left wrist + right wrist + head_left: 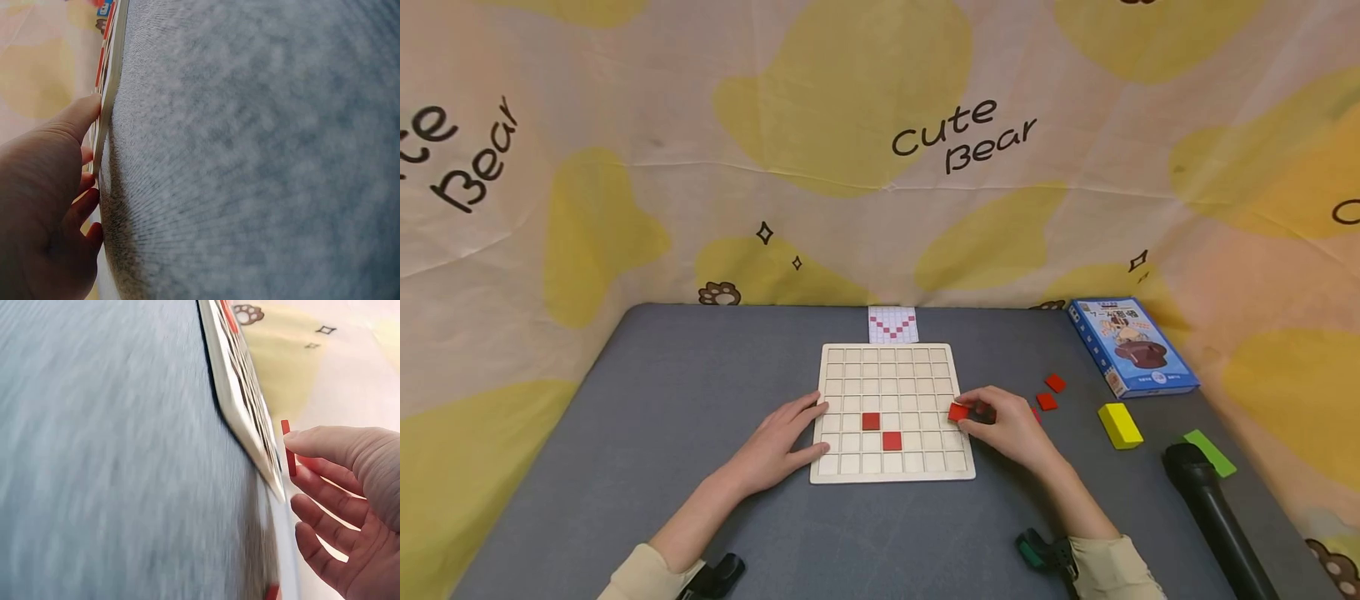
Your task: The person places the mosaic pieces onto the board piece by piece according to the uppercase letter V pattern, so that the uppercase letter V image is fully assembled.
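A cream grid board (850,467) lies on the dark grey table, with one red square tile (871,422) and a second red tile (892,441) set in its cells. My left hand (778,442) rests at the board's left edge, fingertips and thumb touching the rim; the left wrist view shows the thumb (78,119) against that edge. Over the board's right edge, my right hand (1003,425) pinches another red tile (958,412) between thumb and fingers. In the right wrist view this tile (289,449) stands on edge, with the other fingers loosely curled below.
Behind the board lies a pattern card (892,325) with red squares in a V. Loose red tiles (1047,402), a yellow block (1121,426), a green piece (1210,452), a blue box (1135,346) and a black microphone-like object (1217,517) are at the right.
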{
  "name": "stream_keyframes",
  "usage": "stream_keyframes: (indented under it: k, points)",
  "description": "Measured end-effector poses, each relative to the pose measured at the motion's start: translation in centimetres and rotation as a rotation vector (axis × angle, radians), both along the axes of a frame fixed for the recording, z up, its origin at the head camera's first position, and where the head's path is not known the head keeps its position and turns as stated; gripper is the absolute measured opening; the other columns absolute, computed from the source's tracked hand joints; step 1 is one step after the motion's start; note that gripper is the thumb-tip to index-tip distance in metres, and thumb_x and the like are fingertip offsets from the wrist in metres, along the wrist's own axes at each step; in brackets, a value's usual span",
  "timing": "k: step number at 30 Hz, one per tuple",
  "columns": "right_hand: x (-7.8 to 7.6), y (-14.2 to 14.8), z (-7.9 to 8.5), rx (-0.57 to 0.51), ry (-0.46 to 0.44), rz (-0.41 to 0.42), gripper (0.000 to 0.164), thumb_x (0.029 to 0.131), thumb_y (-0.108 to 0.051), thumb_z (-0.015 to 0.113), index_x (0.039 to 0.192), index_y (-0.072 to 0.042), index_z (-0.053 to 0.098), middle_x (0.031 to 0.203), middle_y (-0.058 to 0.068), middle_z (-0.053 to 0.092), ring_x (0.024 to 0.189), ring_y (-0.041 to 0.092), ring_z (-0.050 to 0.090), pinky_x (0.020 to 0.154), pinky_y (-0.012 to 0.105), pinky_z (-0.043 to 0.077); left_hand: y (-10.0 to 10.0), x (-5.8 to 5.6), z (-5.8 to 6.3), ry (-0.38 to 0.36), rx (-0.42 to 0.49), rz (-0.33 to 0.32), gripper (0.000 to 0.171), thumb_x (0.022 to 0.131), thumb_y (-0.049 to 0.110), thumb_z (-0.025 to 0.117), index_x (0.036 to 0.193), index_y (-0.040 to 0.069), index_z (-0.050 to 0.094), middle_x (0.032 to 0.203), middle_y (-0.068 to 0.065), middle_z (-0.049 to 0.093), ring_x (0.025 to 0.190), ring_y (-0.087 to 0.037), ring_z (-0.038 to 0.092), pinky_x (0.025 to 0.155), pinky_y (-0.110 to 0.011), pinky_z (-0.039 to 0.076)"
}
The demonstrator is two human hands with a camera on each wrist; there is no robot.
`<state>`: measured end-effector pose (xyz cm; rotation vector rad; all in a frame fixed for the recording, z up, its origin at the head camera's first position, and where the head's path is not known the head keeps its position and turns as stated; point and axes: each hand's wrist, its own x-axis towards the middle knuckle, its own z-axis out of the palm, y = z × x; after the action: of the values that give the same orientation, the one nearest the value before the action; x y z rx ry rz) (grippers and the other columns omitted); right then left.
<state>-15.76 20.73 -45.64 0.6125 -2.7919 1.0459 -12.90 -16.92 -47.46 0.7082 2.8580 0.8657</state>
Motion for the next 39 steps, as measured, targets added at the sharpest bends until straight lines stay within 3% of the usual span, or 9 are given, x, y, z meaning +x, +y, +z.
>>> stream_keyframes:
  k: [12,25,39]
  points:
    - [-1.0,-4.1,-0.2,-0.097,-0.07,0.071,0.025,0.081,-0.014,0.08,0.105,-0.016,0.074,0.089,-0.005,0.065,0.078,0.014,0.057,0.067,0.027,0.047,0.0,0.0,-0.1,-0.001,0.01,0.0,0.066,0.093,0.039,0.066,0.148,0.008,0.043,0.155,-0.012,0.033,0.14,-0.036,0.032,0.109,-0.058,0.027]
    - [-2.1,-8.9,-0.5,-0.096,-0.118,0.126,0.025,0.081,-0.014,0.076,0.106,-0.015,0.074,0.089,-0.002,0.065,0.075,0.012,0.055,0.069,0.027,0.047,0.0,0.0,0.1,0.0,-0.001,0.001,0.069,0.093,0.039,0.066,0.149,0.006,0.04,0.155,-0.013,0.033,0.139,-0.036,0.033,0.109,-0.058,0.027]
    - [-3.0,-12.9,-0.9,-0.059,-0.065,0.161,0.021,0.083,-0.017,0.077,0.104,-0.015,0.074,0.098,-0.006,0.068,0.086,0.012,0.058,0.078,0.029,0.048,-0.1,0.0,-0.1,-0.012,0.005,0.004,0.07,0.093,0.04,0.066,0.149,0.008,0.04,0.155,-0.011,0.033,0.139,-0.035,0.034,0.109,-0.058,0.027]
